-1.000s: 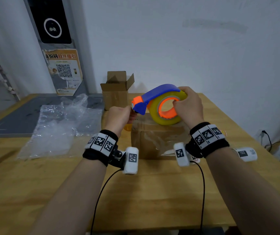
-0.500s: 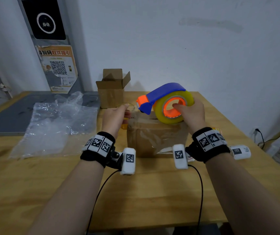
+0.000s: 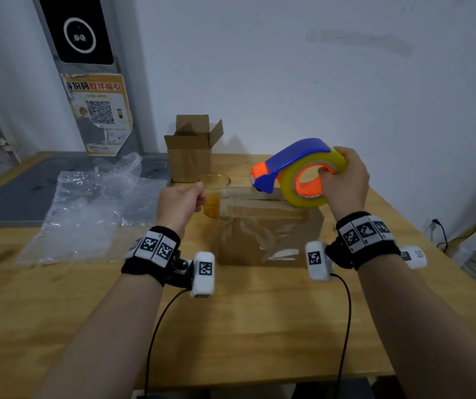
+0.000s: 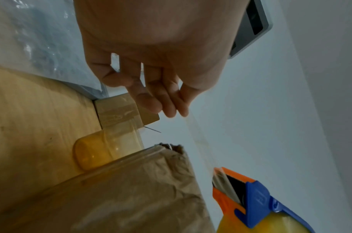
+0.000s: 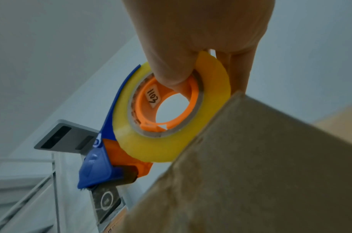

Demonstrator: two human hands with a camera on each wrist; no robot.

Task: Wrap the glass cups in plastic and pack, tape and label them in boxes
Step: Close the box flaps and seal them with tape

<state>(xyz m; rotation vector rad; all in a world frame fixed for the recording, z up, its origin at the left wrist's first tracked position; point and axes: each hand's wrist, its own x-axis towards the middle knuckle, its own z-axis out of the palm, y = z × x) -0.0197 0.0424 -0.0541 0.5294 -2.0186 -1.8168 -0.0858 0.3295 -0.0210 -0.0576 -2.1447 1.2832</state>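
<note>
Amber glass cup (image 3: pixel 213 194) (unwrapped) stands beside taped box (image 3: pixel 268 228).

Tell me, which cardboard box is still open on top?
The small cardboard box at the back by the wall: its top flaps stand up. The bigger crumpled box in front, under the tape dispenser, has its top folded shut.
</note>
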